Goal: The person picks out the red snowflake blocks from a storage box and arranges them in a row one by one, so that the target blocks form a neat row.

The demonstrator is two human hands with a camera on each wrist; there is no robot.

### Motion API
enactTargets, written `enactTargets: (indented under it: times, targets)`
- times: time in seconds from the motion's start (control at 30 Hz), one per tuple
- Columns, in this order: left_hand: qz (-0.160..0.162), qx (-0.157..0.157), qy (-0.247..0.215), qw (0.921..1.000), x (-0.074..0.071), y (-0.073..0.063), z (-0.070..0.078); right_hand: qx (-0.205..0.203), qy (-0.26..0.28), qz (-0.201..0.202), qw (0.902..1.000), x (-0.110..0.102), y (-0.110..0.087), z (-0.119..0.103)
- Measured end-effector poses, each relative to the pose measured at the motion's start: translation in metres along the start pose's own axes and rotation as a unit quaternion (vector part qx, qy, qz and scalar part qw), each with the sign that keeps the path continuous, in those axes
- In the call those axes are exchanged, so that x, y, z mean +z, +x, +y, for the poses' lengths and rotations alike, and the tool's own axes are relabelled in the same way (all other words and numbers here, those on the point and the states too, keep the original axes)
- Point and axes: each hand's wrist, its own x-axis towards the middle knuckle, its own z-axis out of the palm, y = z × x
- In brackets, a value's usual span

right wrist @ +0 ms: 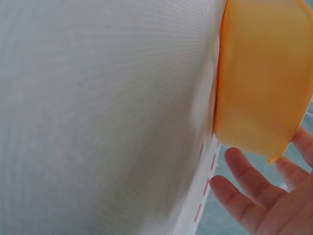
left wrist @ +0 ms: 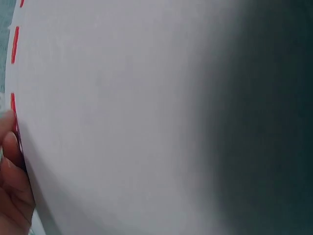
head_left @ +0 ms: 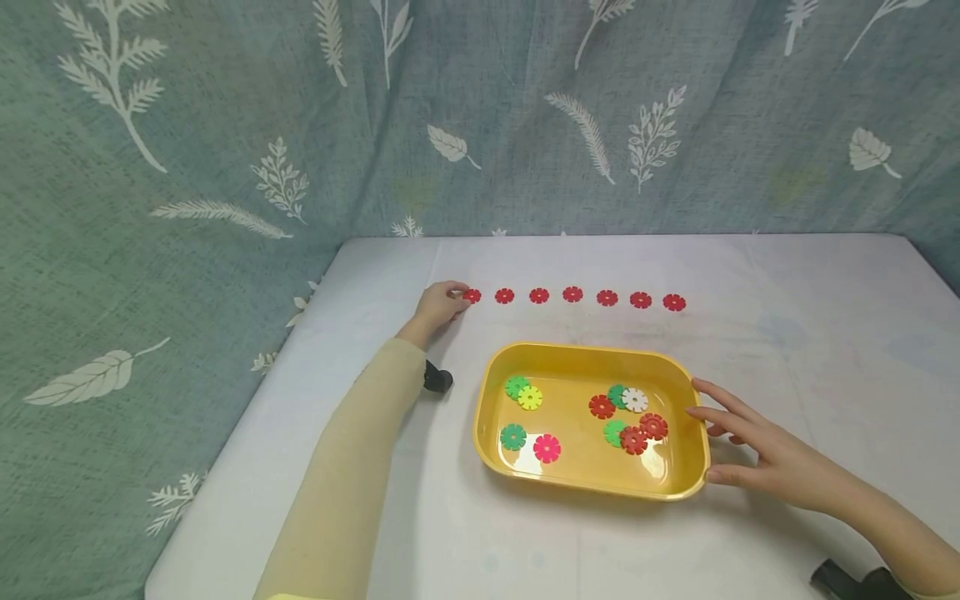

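Observation:
My left hand reaches to the left end of a row of red notched plastic discs. Its thumb and index finger pinch the edge of the leftmost red disc at the table surface. In the left wrist view the fingers meet that disc, seen edge-on. At the right end of a yellow tray, my right hand is spread, its fingertips at the rim. From the right wrist, the tray's outer wall shows beside extended fingers.
Inside the tray lie several loose discs: green, a yellow one, a pink one, a white one and red. The row of red discs runs behind it on the white-covered table. A leaf-patterned curtain stands behind.

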Motion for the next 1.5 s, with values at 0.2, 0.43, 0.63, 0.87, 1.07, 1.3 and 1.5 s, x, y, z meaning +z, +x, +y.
enactTargets:
  times: [0.2,0.43,0.63,0.87,1.07,1.3,1.5]
  targets:
    - [-0.028,-0.016,-0.043,0.9986,-0.008,0.000,-0.003,0.006,0.000,-0.003,1.0000,0.000,0.000,0.001]
    - [-0.062,0.018,-0.050,0.9967,-0.020,-0.005,0.015,0.009,0.002,-0.006,0.9999,0.000,-0.001,0.001]
    - [-0.074,0.066,-0.068,0.9927,-0.029,-0.010,0.041,0.013,0.002,-0.005,0.9999,0.000,-0.001,0.000]
    - [-0.126,0.144,-0.065,0.9794,-0.022,-0.034,0.074,0.022,0.002,-0.009,0.9997,0.000,0.000,-0.001]
    - [-0.181,0.221,-0.038,0.9575,-0.013,-0.059,0.098,0.020,0.000,-0.008,0.9998,0.000,0.000,-0.001]
    - [-0.240,0.268,-0.038,0.9323,0.000,-0.087,0.121,0.016,0.001,-0.007,0.9998,0.000,0.000,-0.001]
    - [-0.306,0.286,-0.018,0.9078,0.017,-0.109,0.137,0.026,0.002,-0.013,0.9996,0.000,0.001,-0.001]
